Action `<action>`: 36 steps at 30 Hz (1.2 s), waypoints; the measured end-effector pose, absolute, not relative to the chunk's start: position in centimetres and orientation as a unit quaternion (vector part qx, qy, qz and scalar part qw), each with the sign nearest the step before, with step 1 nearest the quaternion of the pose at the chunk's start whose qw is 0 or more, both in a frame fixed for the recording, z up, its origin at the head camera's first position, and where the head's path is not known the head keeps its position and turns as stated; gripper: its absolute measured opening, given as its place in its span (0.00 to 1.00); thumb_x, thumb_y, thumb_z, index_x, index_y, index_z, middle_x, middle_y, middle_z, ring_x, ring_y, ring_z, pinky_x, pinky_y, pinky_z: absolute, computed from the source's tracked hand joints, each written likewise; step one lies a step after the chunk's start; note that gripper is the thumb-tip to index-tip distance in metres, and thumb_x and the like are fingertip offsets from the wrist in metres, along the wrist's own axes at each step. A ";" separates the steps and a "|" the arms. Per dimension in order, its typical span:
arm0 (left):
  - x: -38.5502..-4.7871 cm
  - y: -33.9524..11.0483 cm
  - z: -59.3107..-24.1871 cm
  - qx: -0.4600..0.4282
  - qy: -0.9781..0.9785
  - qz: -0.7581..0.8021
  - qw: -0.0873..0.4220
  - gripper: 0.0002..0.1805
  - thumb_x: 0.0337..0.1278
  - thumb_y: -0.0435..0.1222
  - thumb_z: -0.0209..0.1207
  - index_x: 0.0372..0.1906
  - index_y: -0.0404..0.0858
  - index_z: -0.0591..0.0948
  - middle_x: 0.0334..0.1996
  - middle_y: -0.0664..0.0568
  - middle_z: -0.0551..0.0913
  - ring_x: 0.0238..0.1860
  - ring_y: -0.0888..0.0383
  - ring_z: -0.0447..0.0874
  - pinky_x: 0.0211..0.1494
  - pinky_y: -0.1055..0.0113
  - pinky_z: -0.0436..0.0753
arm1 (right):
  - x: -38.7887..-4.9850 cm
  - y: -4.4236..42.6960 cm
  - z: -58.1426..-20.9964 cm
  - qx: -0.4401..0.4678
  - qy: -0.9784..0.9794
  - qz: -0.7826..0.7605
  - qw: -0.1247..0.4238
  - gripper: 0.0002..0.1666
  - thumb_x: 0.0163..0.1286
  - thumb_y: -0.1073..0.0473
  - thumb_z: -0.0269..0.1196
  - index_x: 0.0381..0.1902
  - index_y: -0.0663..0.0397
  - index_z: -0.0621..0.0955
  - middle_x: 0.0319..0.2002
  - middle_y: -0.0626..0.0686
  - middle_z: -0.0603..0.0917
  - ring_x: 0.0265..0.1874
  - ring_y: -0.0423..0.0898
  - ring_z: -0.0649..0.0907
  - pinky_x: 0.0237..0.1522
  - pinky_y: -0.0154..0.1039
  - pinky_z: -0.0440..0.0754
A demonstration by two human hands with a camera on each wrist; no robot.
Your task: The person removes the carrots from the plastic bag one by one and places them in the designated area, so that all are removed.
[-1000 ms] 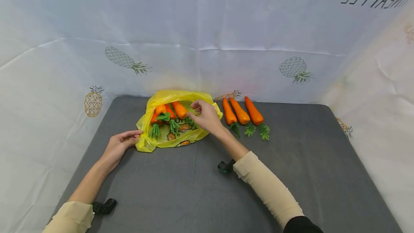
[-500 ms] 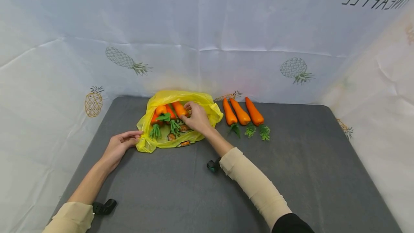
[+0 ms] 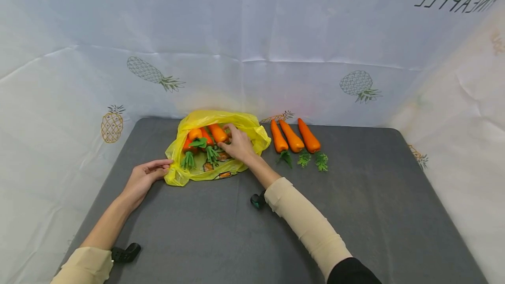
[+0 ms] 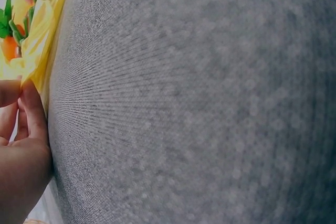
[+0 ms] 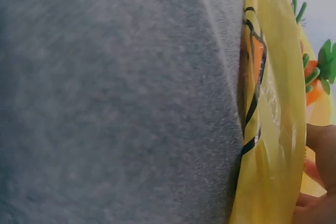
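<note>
A yellow plastic bag [image 3: 180,172] lies with its mouth facing me at the table's back left. Several orange and red-orange vegetables with green tops [image 3: 189,160] are inside. My left hand [image 3: 143,179] pinches the bag's left edge between thumb and fingers; the left wrist view shows this pinch closely. Reaching into the mouth, my right hand [image 3: 238,147] has thumb and fingers bent round the lower end of a carrot [image 3: 217,133]. In the right wrist view the bag's front wall [image 5: 278,108] hides part of that hand and its hold.
Three more carrots [image 3: 292,137] lie side by side right of the bag, tips toward the back and green tops toward me. The grey table [image 3: 236,231] ends at a white pineapple-print cloth [image 3: 252,82] behind. Black wrist cameras [image 3: 127,252] sit on both forearms.
My right hand has moved left and deeper into the bag, from over the greens to the carrot, and its fingers have come round it. My left hand has stayed on the bag's edge.
</note>
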State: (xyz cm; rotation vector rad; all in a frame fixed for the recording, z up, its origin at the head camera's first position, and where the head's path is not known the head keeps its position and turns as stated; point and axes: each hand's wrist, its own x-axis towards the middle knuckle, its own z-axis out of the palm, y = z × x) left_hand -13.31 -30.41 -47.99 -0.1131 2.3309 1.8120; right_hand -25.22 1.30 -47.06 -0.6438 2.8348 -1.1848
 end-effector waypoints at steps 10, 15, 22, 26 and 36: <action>-13.3 -30.5 -48.1 -0.029 0.780 0.619 0.087 0.26 0.80 0.37 0.62 0.72 0.25 0.78 0.44 0.73 0.90 0.47 0.77 0.85 0.50 0.81 0.85 | -25.4 1.3 -46.7 -0.203 0.902 -0.381 0.013 0.31 0.74 0.53 0.74 0.70 0.53 0.78 0.47 0.60 0.89 0.27 0.45 0.82 0.27 0.30 0.72; -13.3 -30.5 -48.1 -0.033 0.782 0.616 0.090 0.26 0.80 0.38 0.62 0.72 0.27 0.78 0.44 0.73 0.90 0.47 0.77 0.85 0.50 0.80 0.85 | -25.2 1.7 -46.0 -0.203 0.893 -0.400 0.029 0.30 0.75 0.54 0.73 0.70 0.54 0.79 0.50 0.61 0.90 0.34 0.51 0.89 0.30 0.32 0.78; -13.4 -30.6 -48.2 -0.035 0.783 0.615 0.091 0.25 0.80 0.38 0.62 0.72 0.28 0.78 0.44 0.74 0.90 0.47 0.77 0.85 0.50 0.81 0.85 | -24.4 2.8 -44.9 -0.199 0.883 -0.425 0.029 0.27 0.75 0.55 0.70 0.69 0.54 0.80 0.53 0.61 0.90 0.36 0.52 0.89 0.32 0.35 0.81; -13.4 -30.7 -48.3 -0.036 0.782 0.615 0.091 0.25 0.80 0.38 0.62 0.72 0.27 0.78 0.44 0.74 0.90 0.47 0.77 0.85 0.50 0.80 0.85 | -24.0 3.6 -44.5 -0.199 0.886 -0.418 0.015 0.25 0.75 0.55 0.70 0.67 0.54 0.81 0.50 0.61 0.91 0.28 0.48 0.86 0.30 0.34 0.78; -13.5 -30.6 -48.2 -0.042 0.783 0.613 0.099 0.25 0.80 0.38 0.62 0.72 0.29 0.79 0.44 0.73 0.89 0.48 0.75 0.85 0.50 0.80 0.85 | -22.6 6.2 -43.0 -0.202 0.882 -0.426 0.006 0.26 0.73 0.53 0.72 0.66 0.52 0.83 0.52 0.62 0.91 0.18 0.45 0.79 0.24 0.35 0.76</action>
